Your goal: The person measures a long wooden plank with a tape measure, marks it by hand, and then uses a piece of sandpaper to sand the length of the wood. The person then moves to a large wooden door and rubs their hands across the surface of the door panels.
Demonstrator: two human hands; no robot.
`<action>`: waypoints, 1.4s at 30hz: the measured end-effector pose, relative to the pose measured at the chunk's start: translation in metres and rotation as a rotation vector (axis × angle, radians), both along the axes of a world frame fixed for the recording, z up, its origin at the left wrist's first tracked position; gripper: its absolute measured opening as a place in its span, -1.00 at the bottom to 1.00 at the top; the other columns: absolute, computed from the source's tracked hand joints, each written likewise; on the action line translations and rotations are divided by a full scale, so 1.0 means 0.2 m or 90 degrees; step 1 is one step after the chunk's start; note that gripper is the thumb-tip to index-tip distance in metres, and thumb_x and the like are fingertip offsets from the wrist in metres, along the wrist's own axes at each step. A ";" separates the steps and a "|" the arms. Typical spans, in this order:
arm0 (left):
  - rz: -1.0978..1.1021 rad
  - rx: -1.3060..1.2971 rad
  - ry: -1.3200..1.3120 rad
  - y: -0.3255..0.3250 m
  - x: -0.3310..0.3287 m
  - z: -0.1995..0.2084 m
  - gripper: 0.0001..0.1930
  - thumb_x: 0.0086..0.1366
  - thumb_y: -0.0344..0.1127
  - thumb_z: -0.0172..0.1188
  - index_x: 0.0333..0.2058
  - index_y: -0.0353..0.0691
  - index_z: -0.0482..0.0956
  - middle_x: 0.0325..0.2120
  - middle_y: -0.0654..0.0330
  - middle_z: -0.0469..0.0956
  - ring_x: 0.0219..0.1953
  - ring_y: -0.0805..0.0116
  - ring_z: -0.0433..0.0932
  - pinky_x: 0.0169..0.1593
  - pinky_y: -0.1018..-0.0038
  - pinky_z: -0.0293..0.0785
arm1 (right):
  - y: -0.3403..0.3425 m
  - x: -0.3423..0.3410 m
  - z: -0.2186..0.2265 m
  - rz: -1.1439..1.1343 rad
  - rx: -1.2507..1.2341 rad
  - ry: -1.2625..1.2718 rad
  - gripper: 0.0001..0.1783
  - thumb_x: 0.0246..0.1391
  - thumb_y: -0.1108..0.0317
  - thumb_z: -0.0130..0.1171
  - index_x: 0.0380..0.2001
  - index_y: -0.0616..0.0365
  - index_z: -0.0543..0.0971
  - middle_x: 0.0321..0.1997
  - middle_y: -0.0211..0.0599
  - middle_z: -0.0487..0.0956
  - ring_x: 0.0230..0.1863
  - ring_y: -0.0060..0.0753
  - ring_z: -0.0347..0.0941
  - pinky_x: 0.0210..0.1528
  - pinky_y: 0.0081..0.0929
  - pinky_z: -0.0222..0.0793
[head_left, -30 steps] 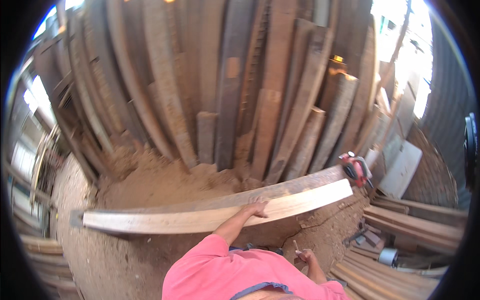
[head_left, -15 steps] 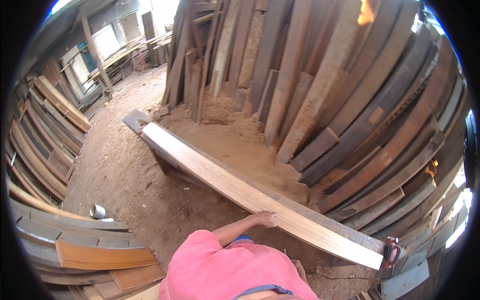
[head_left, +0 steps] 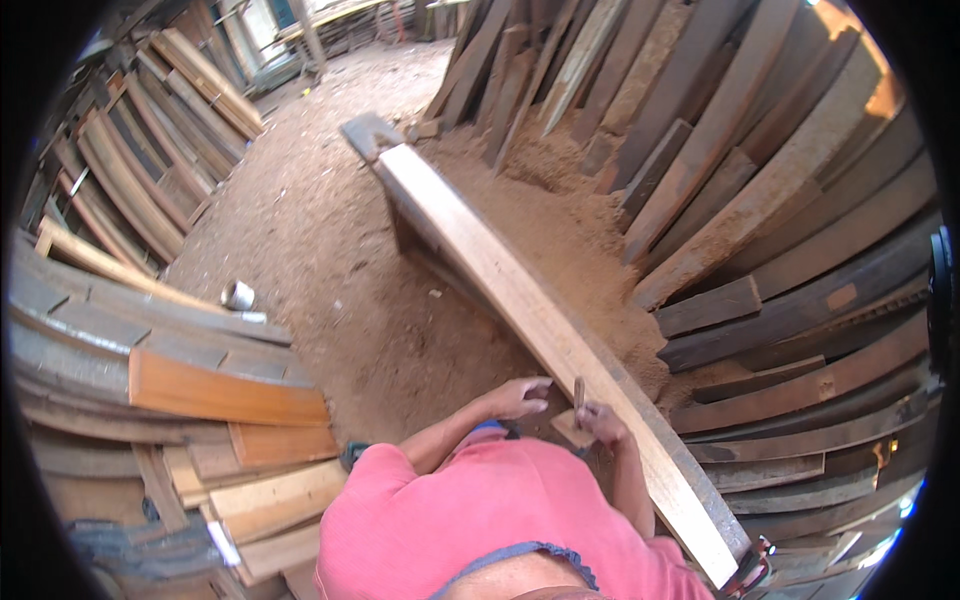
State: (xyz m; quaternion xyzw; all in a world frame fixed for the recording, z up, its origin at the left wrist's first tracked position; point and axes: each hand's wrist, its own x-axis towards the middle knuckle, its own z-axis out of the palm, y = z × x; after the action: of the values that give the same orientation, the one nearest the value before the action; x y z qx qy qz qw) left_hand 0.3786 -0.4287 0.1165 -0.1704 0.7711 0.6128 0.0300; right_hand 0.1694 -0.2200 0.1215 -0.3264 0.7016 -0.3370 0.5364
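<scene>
While the pale plank (head_left: 498, 280) runs diagonally from upper centre to lower right of the frame, it lies on a narrow dark counter (head_left: 368, 132), whose end juts past it at the top and whose grey margin shows along its right edge. Near the middle of the lower half, the right hand (head_left: 606, 424) pinches a small wooden piece (head_left: 571, 430) with a thin upright stick (head_left: 579, 391), overlapping the plank's left edge; contact cannot be told. Just beside that edge, the left hand (head_left: 520, 397) is loosely spread, fingers bent. Left of the counter, a broad stretch of brown ground (head_left: 310, 240) gives room as far as the stacked boards (head_left: 235, 390) and a white cup (head_left: 237, 295). On the right, a narrower sawdust-covered strip (head_left: 590, 250) separates the counter from leaning timbers (head_left: 720, 190), whose feet crowd closer lower down. By the plank's lower end sits a red tool (head_left: 757, 566), partly visible.
</scene>
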 end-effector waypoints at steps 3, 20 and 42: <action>0.107 0.165 0.131 0.06 -0.08 0.32 -0.33 0.35 -0.29 0.23 0.37 -0.33 0.26 0.05 0.11 0.59 0.09 0.33 0.52 0.23 0.36 0.43 | -0.21 -0.04 0.07 0.084 -0.096 -0.194 -0.42 0.20 -0.16 0.29 -0.07 0.20 0.64 -0.23 -0.46 0.56 -0.18 -0.54 0.42 -0.03 -0.45 0.37; 0.380 0.229 0.209 -0.14 0.24 0.20 -0.76 0.47 -0.27 0.15 -0.03 -0.29 0.60 -0.26 0.26 0.62 -0.16 0.49 0.55 -0.01 0.43 0.52 | -0.77 0.18 0.04 0.332 -0.013 -0.350 -0.50 0.23 -0.18 0.25 -0.22 0.08 0.62 -0.27 -0.50 0.57 -0.19 -0.55 0.44 -0.05 -0.48 0.38; 0.408 0.131 0.083 -1.65 0.97 0.25 -0.76 0.32 -0.45 0.20 -0.04 -0.26 0.61 -0.21 0.26 0.66 -0.12 0.48 0.58 0.04 0.44 0.52 | -2.41 0.83 -0.14 0.357 0.040 -0.361 -0.75 0.20 0.06 0.37 -0.26 -0.03 0.65 -0.31 -0.65 0.55 -0.28 -0.68 0.39 -0.21 -0.59 0.33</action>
State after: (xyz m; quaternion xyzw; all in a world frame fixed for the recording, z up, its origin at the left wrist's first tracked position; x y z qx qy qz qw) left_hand 0.5728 -0.7596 0.1672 -0.3607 0.6129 0.6750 -0.1964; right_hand 0.3355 -0.7016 0.0942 -0.3827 0.4194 -0.2329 0.7896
